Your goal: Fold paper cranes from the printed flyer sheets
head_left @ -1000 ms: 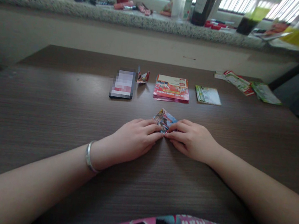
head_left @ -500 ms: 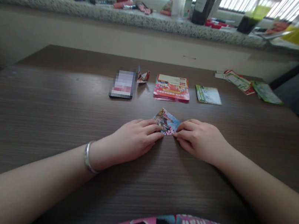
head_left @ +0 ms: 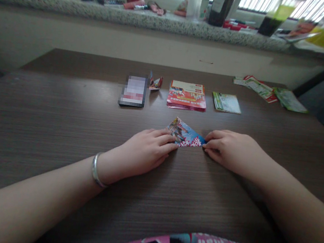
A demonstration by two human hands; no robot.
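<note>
Tabletop [head_left: 43,120] in dark wood grain. From left: silver bangle [head_left: 95,170] on left wrist; farther back, phone [head_left: 133,93] with pixelated screen; just beside it, small creased paper [head_left: 156,83]. Left hand [head_left: 147,151] palm down on left end of folded picture paper [head_left: 188,137], mid-table; pinch or mere press, impossible to tell. Behind, stack of red-and-cream leaflets [head_left: 187,97]. Then green-and-white card [head_left: 227,103]; nearer, right hand [head_left: 232,150], fingertips gathered on folded picture paper's right tip. Far right, scattered green and red packets [head_left: 261,89].
</note>
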